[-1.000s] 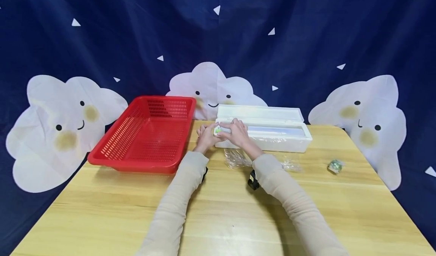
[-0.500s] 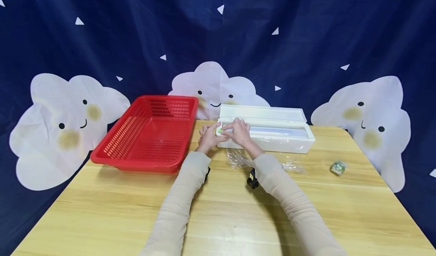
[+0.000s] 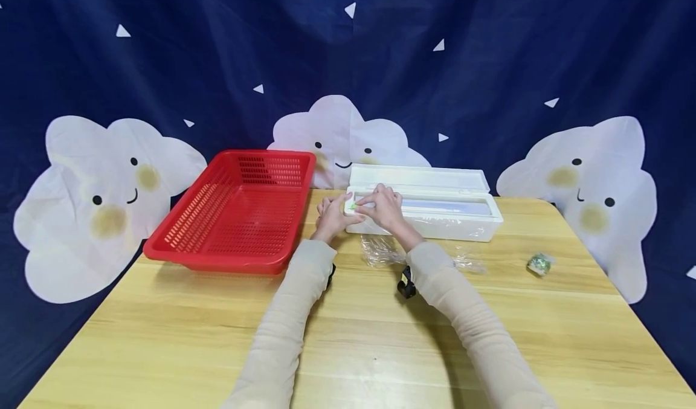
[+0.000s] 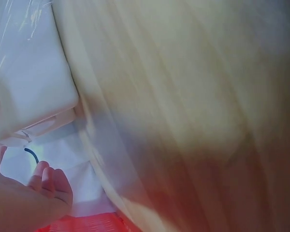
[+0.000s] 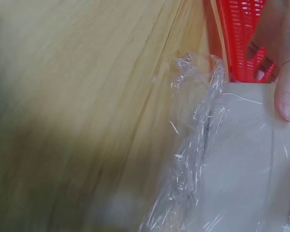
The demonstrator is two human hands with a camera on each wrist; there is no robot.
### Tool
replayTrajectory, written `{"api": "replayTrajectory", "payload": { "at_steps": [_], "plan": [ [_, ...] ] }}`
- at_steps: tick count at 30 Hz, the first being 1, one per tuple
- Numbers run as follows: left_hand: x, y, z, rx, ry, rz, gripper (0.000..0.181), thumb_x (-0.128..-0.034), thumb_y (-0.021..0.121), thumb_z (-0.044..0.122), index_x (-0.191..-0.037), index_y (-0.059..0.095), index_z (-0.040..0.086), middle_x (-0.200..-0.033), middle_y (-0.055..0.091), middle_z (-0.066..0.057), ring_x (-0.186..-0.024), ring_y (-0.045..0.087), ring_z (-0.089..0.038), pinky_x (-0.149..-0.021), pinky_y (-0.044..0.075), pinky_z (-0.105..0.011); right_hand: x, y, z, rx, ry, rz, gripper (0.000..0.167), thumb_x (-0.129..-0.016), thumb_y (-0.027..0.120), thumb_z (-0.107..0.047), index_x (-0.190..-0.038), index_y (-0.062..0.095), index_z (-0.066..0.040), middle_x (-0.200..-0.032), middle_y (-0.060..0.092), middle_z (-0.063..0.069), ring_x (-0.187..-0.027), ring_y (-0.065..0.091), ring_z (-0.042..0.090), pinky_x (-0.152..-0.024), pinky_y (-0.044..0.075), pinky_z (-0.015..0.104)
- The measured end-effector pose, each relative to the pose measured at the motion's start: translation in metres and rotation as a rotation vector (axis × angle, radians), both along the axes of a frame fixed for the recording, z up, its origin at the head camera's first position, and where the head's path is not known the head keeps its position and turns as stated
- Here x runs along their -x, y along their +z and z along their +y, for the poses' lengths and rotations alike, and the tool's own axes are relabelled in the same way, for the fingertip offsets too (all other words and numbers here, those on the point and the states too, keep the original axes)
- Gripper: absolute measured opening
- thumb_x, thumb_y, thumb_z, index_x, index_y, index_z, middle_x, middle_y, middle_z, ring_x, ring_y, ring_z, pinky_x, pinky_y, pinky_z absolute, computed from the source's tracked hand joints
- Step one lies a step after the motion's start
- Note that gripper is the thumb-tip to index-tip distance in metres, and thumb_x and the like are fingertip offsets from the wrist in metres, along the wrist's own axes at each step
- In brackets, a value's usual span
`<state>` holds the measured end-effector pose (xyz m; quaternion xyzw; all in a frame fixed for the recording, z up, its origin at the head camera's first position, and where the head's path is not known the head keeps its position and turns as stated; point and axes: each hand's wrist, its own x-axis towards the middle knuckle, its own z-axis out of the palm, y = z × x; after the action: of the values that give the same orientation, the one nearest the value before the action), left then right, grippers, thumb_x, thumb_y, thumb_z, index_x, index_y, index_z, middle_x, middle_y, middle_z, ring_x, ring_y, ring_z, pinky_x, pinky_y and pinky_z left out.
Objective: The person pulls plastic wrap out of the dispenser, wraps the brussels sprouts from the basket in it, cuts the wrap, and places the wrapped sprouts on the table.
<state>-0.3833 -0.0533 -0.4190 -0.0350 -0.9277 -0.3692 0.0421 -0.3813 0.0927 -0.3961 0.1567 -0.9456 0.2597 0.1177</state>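
Note:
A long white box, lid raised, looks like a cling film dispenser. My left hand holds its left end, thumb across the front, other fingers behind. In the right wrist view that thumb lies over the box's edge. A small bright green piece shows at the box's left end. My right hand reaches over the front wall and pinches at the green piece; its fingers partly hide it. Clear plastic film hangs over the front and lies crumpled on the table, also in the right wrist view.
A red perforated basket stands to the left of the box. At the right lies a small green shiny wrapped lump. The wooden table ends at a dark blue curtain printed with clouds.
The right fingers have lowered from above the box's left end into it, and the green piece sits lower. My left hand stays at that end. The view has shifted slightly.

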Motion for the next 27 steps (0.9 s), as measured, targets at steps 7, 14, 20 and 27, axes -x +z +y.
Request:
{"api": "replayTrajectory", "payload": {
  "at_steps": [7, 14, 20, 27],
  "plan": [
    [-0.001, 0.0, 0.001, -0.013, 0.001, -0.005, 0.078, -0.0667, 0.078, 0.042, -0.135, 0.044, 0.027, -0.13, 0.036, -0.018, -0.115, 0.03, -0.031, -0.084, 0.039, -0.048, -0.001, 0.002, 0.004, -0.001, -0.003, 0.0, 0.023, -0.078, 0.07, -0.033, -0.095, 0.073, -0.018, -0.082, 0.042, 0.001, -0.083, 0.04, 0.021, -0.091, 0.025, 0.047],
    [-0.001, 0.002, 0.006, -0.022, -0.012, -0.02, 0.078, -0.0669, 0.078, 0.041, -0.135, 0.044, 0.028, -0.129, 0.036, -0.017, -0.116, 0.029, -0.032, -0.085, 0.039, -0.049, -0.001, 0.003, 0.02, -0.007, 0.011, 0.025, 0.022, -0.078, 0.071, -0.033, -0.093, 0.074, -0.017, -0.08, 0.043, 0.001, -0.081, 0.041, 0.022, -0.091, 0.025, 0.048],
    [-0.002, 0.003, 0.006, -0.015, -0.01, -0.018, 0.078, -0.0673, 0.078, 0.041, -0.136, 0.043, 0.028, -0.13, 0.036, -0.017, -0.115, 0.029, -0.032, -0.085, 0.039, -0.048, -0.007, 0.006, 0.056, -0.007, -0.008, 0.018, 0.021, -0.077, 0.071, -0.03, -0.091, 0.074, -0.015, -0.08, 0.042, 0.002, -0.08, 0.039, 0.022, -0.093, 0.021, 0.051],
    [-0.002, 0.001, 0.0, -0.012, -0.027, -0.013, 0.08, -0.0672, 0.077, 0.043, -0.137, 0.042, 0.027, -0.131, 0.034, -0.018, -0.117, 0.028, -0.033, -0.085, 0.038, -0.049, -0.019, 0.009, 0.109, -0.044, -0.029, 0.031, 0.022, -0.077, 0.072, -0.028, -0.091, 0.074, -0.011, -0.079, 0.041, 0.004, -0.08, 0.039, 0.024, -0.092, 0.02, 0.054]
  ]
}}
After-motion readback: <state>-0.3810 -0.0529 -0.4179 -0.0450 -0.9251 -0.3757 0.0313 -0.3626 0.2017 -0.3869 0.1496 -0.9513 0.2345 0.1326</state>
